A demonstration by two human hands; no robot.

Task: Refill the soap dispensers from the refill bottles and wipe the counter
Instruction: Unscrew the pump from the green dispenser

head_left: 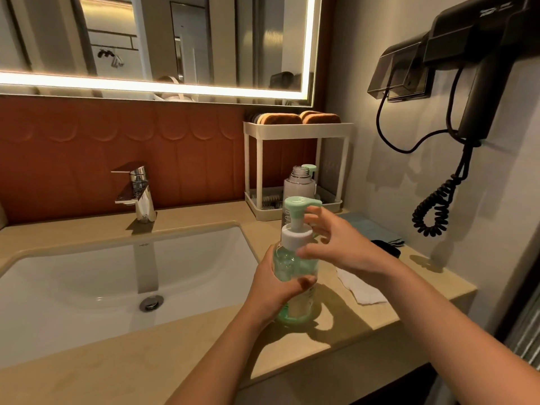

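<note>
A clear green soap dispenser (pixel 295 267) with a white collar and mint pump head stands on the beige counter (pixel 187 346), right of the sink. My left hand (pixel 277 283) grips its body. My right hand (pixel 339 244) hovers beside the white collar, fingers spread and loosely bent, thumb tip near the collar. Behind stands a grey bottle (pixel 299 184) with its neck uncapped, and a second mint pump head (pixel 309 168) shows behind that. A white cloth (pixel 361 287) lies on the counter under my right wrist.
A white sink (pixel 117 285) with a chrome faucet (pixel 137 191) fills the left. A white two-tier rack (pixel 295 168) with sponges stands in the back corner. A blue cloth (pixel 371 228) and a black item lie by the wall. A hair dryer (pixel 479 83) hangs above.
</note>
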